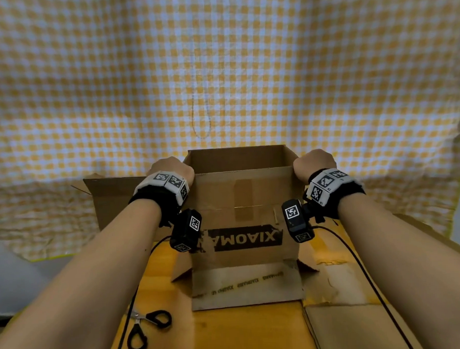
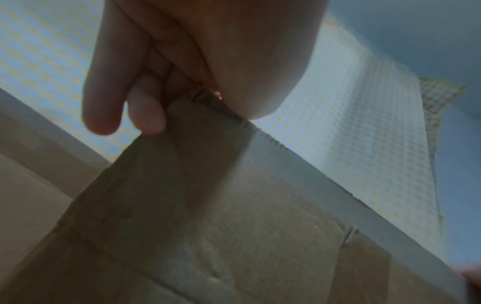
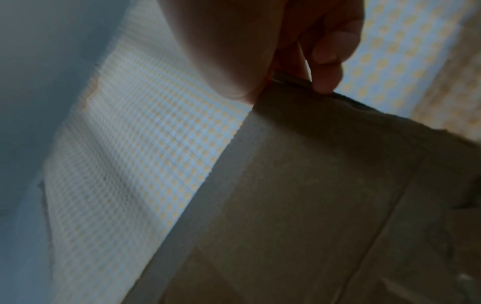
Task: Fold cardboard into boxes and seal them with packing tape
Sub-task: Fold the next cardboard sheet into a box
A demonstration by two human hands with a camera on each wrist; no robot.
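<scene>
From the head view, a brown cardboard box [image 1: 242, 213] stood upright near the middle of the wooden table [image 1: 244, 330], its top open and its near bottom flap splayed toward the table's near edge. Black lettering ran upside down across its near wall, with a strip of brown tape above it. The left hand [image 1: 172, 167] gripped the box's upper left corner and the right hand [image 1: 313, 162] gripped the upper right corner, both with knuckles up. Black-handled scissors [image 1: 147, 328] lay by the table's near left edge, and flattened cardboard [image 1: 359, 324] covered the table's right side. A yellow checked cloth [image 1: 220, 70] hung behind.

In the left wrist view, the left hand's fingers [image 2: 109, 86] curled over the box's [image 2: 234, 226] rim, thumb pressed on the near face, pinching the corrugated edge.

In the right wrist view, the right hand's fingers [image 3: 328, 61] hooked over the box's [image 3: 325, 195] ragged top edge with the thumb on the near side, clasping it.
</scene>
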